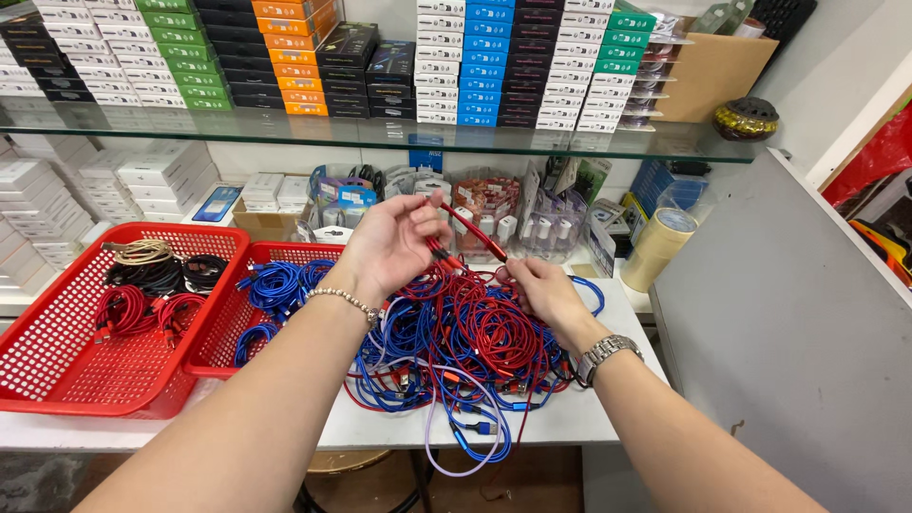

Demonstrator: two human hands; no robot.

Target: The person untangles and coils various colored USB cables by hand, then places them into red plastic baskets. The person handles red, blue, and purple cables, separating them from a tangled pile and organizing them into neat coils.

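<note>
My left hand [391,245] is raised above a tangled pile of red and blue cables [456,337] on a white table [560,426], pinching one red cable [472,231] between thumb and fingers. My right hand [543,290] grips the same red cable lower down, just over the pile. A bead bracelet sits on my left wrist and a metal watch on my right.
Two red plastic baskets [66,366] stand at the left, one with coiled red, black and beige cables [152,285], the other with blue cables [275,285]. A tape roll [657,247] stands at the right. Stacked small boxes fill a glass shelf [380,133]. A grey panel [788,323] borders the table's right side.
</note>
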